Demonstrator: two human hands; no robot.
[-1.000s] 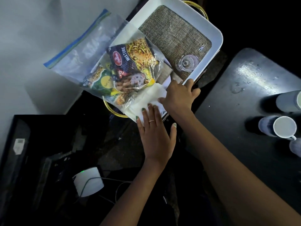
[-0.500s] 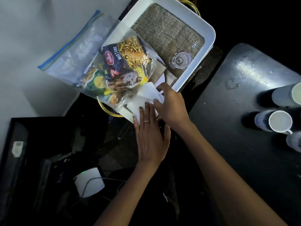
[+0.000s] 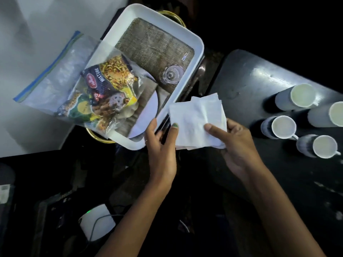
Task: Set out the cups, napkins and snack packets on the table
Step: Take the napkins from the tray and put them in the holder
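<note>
Pinching the napkins (image 3: 197, 120) in both my left hand (image 3: 161, 143) and right hand (image 3: 234, 143), I see four cups (image 3: 283, 127) already on the table's (image 3: 246, 78) right edge, snack packets (image 3: 109, 89) still bagged on the tray (image 3: 198, 51).

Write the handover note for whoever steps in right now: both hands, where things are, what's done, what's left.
Left hand: thumb and fingers on the near edge of the napkins.
Right hand: grip on the same napkins, held in the air between the tray and the table.
Cups: four on the table, done.
Snack packets: in a clear zip bag lying across the tray's left side.
Left: put the napkins on the table, then take out the snack packets and set them out.
</note>
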